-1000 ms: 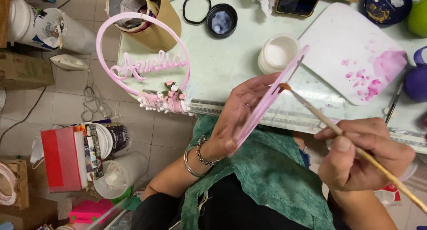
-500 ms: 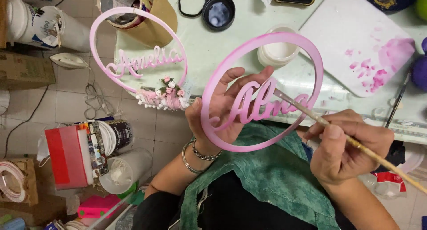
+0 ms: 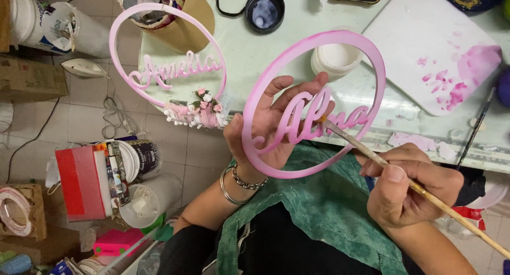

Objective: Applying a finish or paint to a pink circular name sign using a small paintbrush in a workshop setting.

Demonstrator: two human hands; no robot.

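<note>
Hoop [image 3: 255, 115], pink, cut-out script inside, held flat above lap by left hand [image 3: 271, 121], fingers spread behind lettering. Right hand [image 3: 409, 187] pinching brush [image 3: 372, 155], tip on script. Likely light, stiff, thin; wet paint, so better supported from behind.

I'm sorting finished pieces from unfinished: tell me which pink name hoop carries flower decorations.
The pink hoop lying at the table's left edge, with small roses on its bottom; the held hoop is bare.

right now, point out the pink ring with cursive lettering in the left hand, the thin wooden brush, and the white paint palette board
pink ring with cursive lettering [image 3: 340, 39], head view, top rim
thin wooden brush [image 3: 355, 145], head view, shaft
white paint palette board [image 3: 409, 46], head view, bare part
</note>
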